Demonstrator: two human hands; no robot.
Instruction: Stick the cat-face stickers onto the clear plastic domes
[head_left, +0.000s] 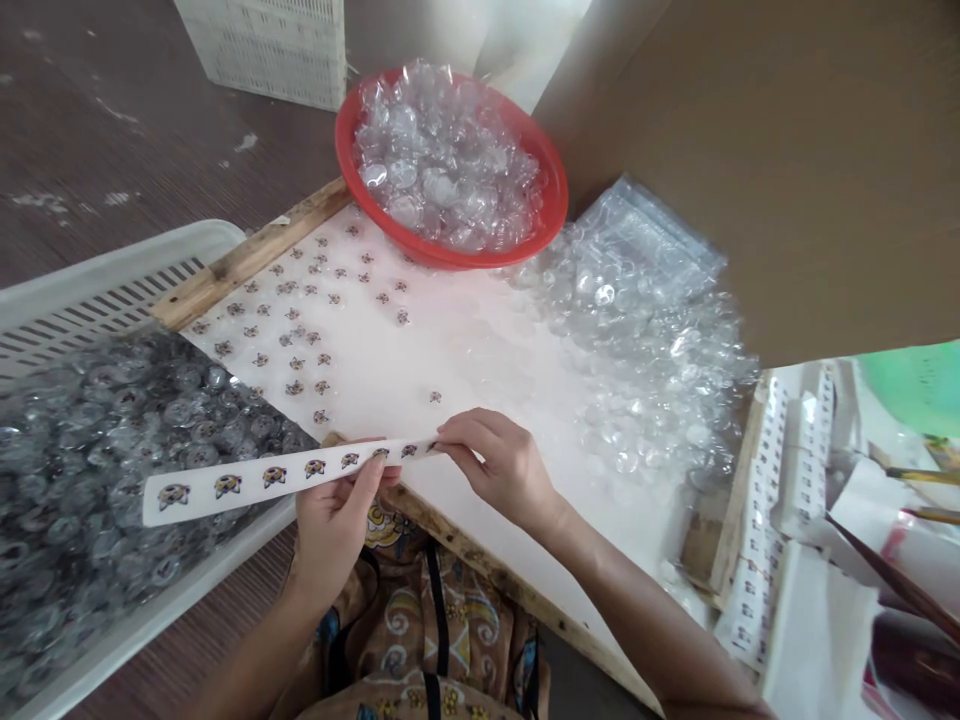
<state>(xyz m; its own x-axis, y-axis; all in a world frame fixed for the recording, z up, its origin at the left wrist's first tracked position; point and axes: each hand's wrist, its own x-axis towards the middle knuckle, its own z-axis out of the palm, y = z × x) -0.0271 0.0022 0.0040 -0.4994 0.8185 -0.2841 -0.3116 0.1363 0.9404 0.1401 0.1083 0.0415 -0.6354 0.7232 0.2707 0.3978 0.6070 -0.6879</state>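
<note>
A white strip of stickers [295, 474] with small animal-face prints stretches between my hands, above the near edge of a white work board [480, 360]. My left hand [337, 515] pinches it near its middle, thumb on top. At the strip's right end, the thumb and fingers of my right hand [502, 465] are closed on its tip; whether a single sticker is peeling there I cannot tell. Many small pieces with the same animal face [295, 388] lie scattered on the board's left part, and one lone piece [435, 397] lies just beyond my right hand.
A red basin [551, 215] heaped with clear plastic pieces stands at the back. More clear pieces [637, 390] and flat plastic bags [645, 235] pile up on the right. At left, a white crate [225, 235] holds wrapped pieces. More sticker strips [757, 560] lie at right.
</note>
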